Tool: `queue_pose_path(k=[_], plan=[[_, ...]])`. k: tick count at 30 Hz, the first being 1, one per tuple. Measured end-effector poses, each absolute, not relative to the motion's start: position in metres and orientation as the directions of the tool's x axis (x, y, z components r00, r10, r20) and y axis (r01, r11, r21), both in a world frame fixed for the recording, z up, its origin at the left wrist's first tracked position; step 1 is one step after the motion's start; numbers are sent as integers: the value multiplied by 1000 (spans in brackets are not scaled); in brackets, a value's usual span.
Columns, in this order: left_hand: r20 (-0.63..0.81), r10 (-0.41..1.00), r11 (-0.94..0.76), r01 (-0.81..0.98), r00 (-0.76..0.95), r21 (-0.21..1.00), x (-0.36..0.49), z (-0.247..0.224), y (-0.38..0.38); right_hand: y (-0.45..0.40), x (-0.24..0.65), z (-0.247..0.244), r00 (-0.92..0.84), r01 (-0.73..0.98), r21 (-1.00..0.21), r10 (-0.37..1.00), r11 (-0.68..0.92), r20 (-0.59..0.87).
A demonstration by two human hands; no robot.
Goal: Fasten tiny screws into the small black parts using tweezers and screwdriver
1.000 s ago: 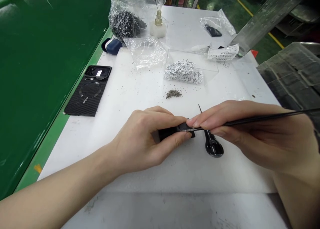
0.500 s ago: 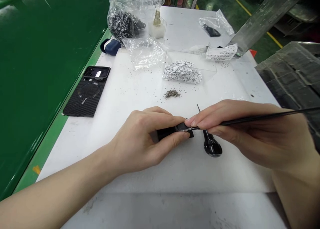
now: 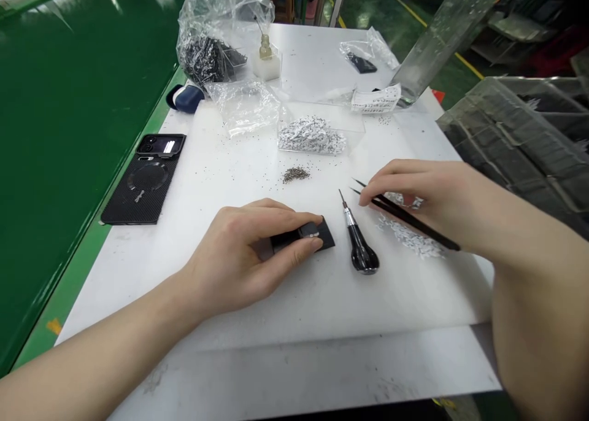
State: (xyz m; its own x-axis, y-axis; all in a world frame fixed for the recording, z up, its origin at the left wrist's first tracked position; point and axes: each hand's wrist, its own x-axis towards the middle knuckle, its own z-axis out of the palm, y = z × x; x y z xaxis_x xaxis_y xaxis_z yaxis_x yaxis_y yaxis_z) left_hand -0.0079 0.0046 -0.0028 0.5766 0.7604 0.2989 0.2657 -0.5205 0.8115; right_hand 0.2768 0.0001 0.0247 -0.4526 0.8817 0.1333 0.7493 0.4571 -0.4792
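My left hand point(image 3: 243, 255) grips a small black flat piece point(image 3: 322, 237) between thumb and fingers, pressing it down on the white board point(image 3: 257, 181). A small bright metal detail shows on the piece near my fingertips. My right hand point(image 3: 414, 191) has moved away from it and holds black pointed tweezers point(image 3: 405, 220), tips towards the left. Just left of that hand lies a precision screwdriver point(image 3: 359, 249) with a black handle. Scattered white bits point(image 3: 408, 238) lie under my right hand.
A small heap of grey screws point(image 3: 296, 174) lies on the board. Behind it stand a clear tray of white bits point(image 3: 310, 135) and plastic bags. A black textured phone case point(image 3: 138, 191) lies at the left edge. A grey plastic crate point(image 3: 515, 126) stands at the right.
My right hand has drawn back up and to the right with the tweezers, off the black piece. White bits now show on the board. My left hand stays on the piece, and the view has shifted.
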Motion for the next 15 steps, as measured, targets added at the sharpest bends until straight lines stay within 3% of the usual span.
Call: queue_pose_path(k=[4, 7, 9, 12, 15], plan=[[289, 761, -527, 293, 581, 797, -7, -2, 4, 1, 280, 20, -510, 812, -331, 860, 480, -3], [288, 767, -526, 303, 574, 795, -8, -3, 5, -5, 268, 26, -429, 853, -290, 899, 435, 88], [292, 766, -529, 303, 572, 793, -8, -3, 5, -11, 254, 32, -282, 899, -312, 951, 308, 128], [290, 751, -531, 281, 593, 800, -9, -4, 4, -19, 232, 37, -184, 922, -366, 975, 128, -125], [283, 743, -512, 243, 607, 824, -8, -3, 3, -22, 221, 37, -199, 918, -379, 964, 120, -175]])
